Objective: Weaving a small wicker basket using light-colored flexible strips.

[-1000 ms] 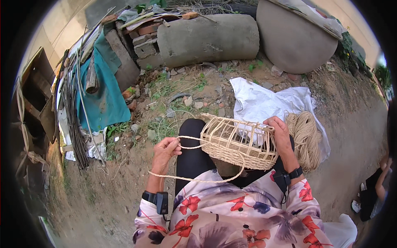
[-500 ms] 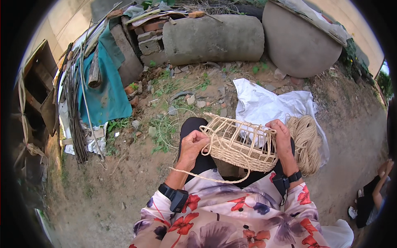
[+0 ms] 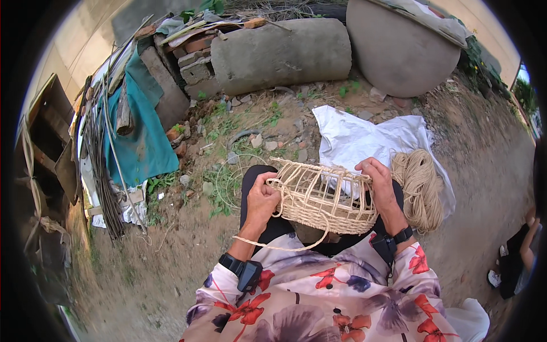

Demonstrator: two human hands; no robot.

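A half-woven straw-coloured basket (image 3: 322,214) lies tilted across my lap, its lower wall tightly woven and its upper frame in open bars. My left hand (image 3: 264,200) is closed on the basket's left end, fingers pinching at the rim. At the opposite end, my right hand (image 3: 377,181) grips the upper right corner, thumb and fingers around the edge. From the basket's front wall a loose cord (image 3: 285,248) loops down and runs left past my left wrist. The undersides of both hands' grips are partly hidden.
Beside my right knee, a coiled hank of cord (image 3: 420,188) lies on a white sack (image 3: 370,137). A thin wire coil (image 3: 228,181) rests on the ground at left. Beyond are a concrete cylinder (image 3: 282,56), a teal cloth (image 3: 139,131) and, at right, another person (image 3: 521,251).
The view has shifted slightly. My right fingers have lifted a little at the basket's upper right corner, and the loose cord's loop has swung left. Both hands stay on the basket.
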